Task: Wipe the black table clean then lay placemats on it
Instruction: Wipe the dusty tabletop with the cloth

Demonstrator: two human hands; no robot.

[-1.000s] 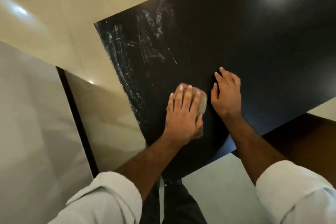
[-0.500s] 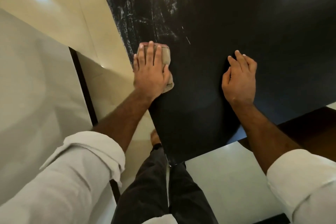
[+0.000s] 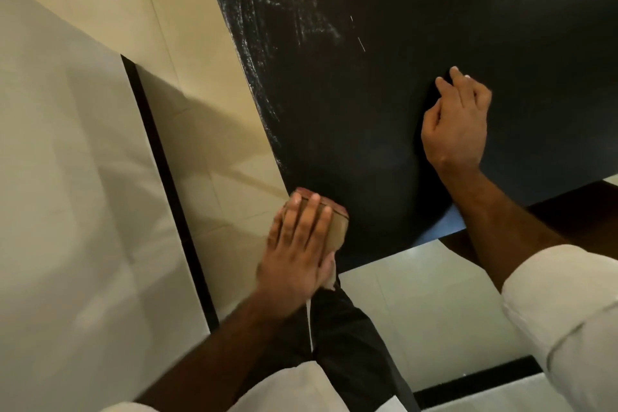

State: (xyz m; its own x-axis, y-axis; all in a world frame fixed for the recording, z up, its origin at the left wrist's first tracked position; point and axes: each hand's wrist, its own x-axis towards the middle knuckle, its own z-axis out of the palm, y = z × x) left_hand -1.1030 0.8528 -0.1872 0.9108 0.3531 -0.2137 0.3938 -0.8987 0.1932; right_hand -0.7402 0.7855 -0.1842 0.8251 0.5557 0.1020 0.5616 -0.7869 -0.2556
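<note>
The black table fills the upper right of the head view, with white streaks across its far left part and along its left edge. My left hand lies flat on a folded tan cloth with a reddish border, pressing it at the table's near left corner. My right hand rests on the tabletop to the right, its fingers curled and touching the surface, with nothing in it. No placemats are in view.
Cream floor tiles lie left of the table. A pale wall panel with a black strip stands at the left. My dark trousers show below the table's near corner. A dark brown surface sits at the right.
My left hand has dragged the cloth back along the table's left edge, from the streaked area to the near corner. My right hand's fingers have curled on the tabletop.
</note>
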